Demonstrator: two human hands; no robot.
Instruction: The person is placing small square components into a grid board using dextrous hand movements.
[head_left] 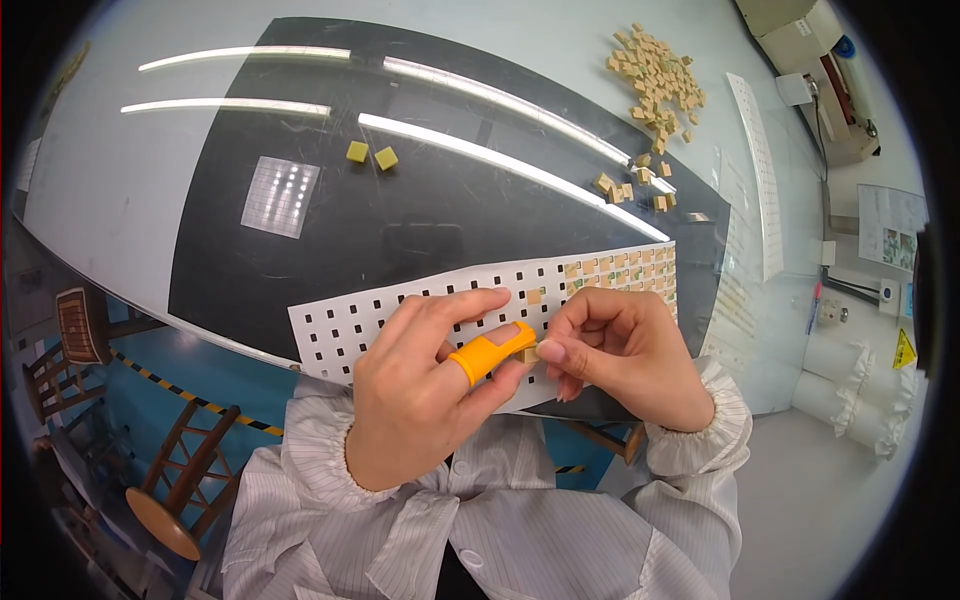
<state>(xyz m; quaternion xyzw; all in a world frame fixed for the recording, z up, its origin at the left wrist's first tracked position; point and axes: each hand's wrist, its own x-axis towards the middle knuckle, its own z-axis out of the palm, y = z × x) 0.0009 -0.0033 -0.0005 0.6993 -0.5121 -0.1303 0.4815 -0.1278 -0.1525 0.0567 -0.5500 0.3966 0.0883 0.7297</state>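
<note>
One wooden cube (528,355) is pinched by the left hand (415,385); right hand (640,345) grip can't be told. Cube could be dropped if nudged by right fingertips.

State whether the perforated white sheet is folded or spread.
Spread: the white sheet lies opened lengthwise across the dark surface.

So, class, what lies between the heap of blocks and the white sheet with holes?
In the head view, a few loose blocks lie on the dark mat between heap and sheet.
</note>
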